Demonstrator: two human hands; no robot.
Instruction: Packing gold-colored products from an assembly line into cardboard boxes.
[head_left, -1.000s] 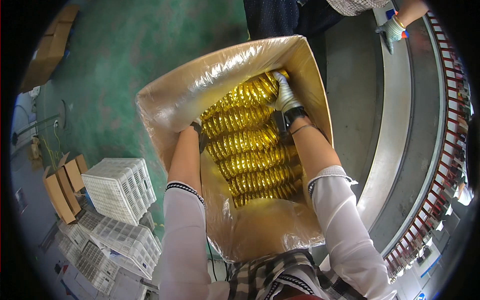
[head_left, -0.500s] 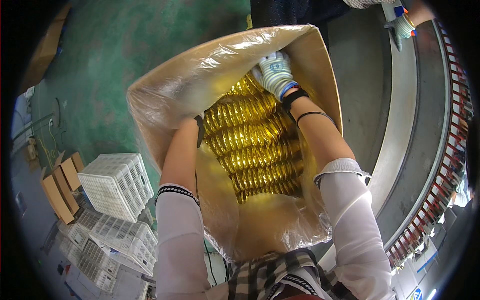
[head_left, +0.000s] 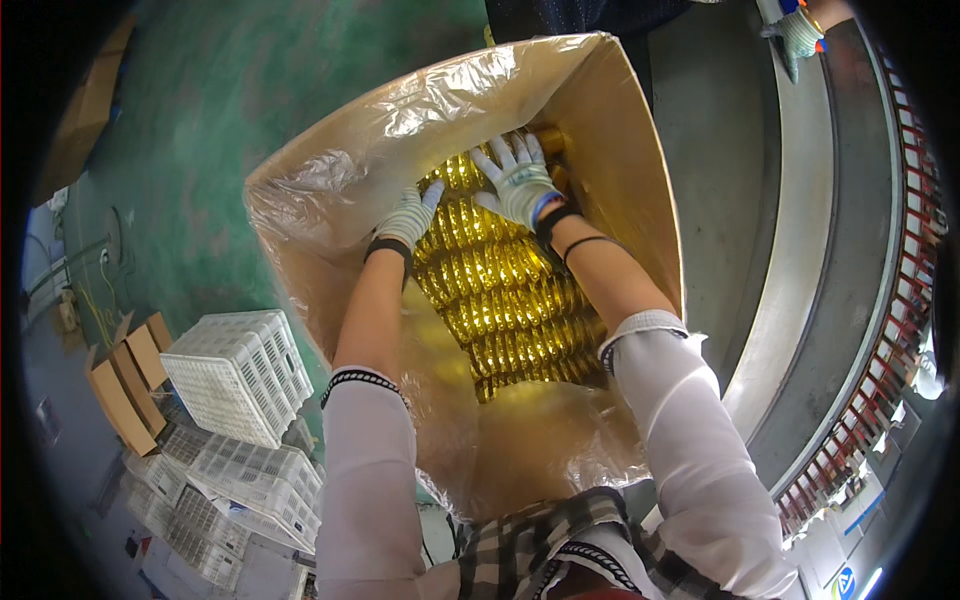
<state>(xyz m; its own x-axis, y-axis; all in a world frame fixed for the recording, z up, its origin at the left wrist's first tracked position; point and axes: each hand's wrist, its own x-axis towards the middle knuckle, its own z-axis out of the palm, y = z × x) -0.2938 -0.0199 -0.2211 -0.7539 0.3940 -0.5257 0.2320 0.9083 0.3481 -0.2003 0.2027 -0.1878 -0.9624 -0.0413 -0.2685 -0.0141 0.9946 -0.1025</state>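
Rows of shiny gold-coloured round pieces (head_left: 500,275), stacked on edge, fill the middle of a large cardboard box (head_left: 662,190). A clear plastic liner (head_left: 330,185) covers the box's inner walls. My right hand (head_left: 521,185), in a striped knit glove, lies with spread fingers on the far end of the rows. At their far left end is my gloved left hand (head_left: 410,215), its fingers stretched out and its fingertips against the pieces. Neither hand grips anything. What lies beneath the top layer is hidden.
White plastic crates (head_left: 240,375) stand stacked at the left beside open cardboard boxes (head_left: 130,375). A curved conveyor (head_left: 835,270) with a red-barred edge runs along the right. Another person's gloved hand (head_left: 797,38) is over it at the far right.
My left hand has come up into sight from behind the box's left wall area. My right hand has shifted left and nearer, its fingers now spread over the gold pieces.
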